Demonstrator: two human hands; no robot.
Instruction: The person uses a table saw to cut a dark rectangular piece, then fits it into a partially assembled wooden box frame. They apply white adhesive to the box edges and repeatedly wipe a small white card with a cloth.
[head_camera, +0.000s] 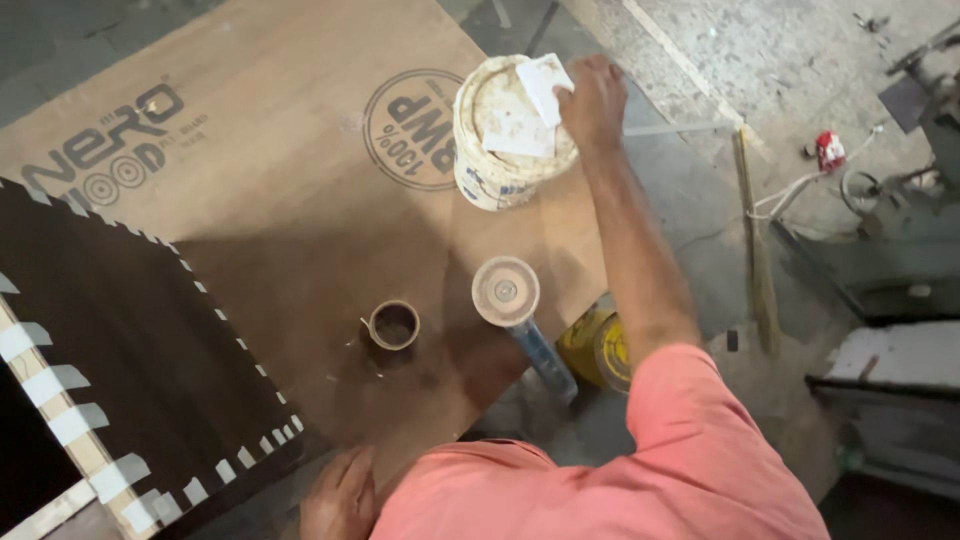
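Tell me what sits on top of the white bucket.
A glue-smeared lid caps the white bucket; the right hand presses a white scraper card onto it. Contents are hidden.

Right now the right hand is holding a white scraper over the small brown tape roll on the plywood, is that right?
Not quite. The head view shows the right hand holding the white scraper over the white bucket, not the small brown tape roll, which sits apart on the plywood.

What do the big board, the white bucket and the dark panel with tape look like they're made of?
Board: likely plywood, matte brown with wood grain. Bucket: probably plastic, white, smeared and crusted. Dark panel: seemingly laminate-faced board, smooth dark wood pattern, edged with pale tape strips.
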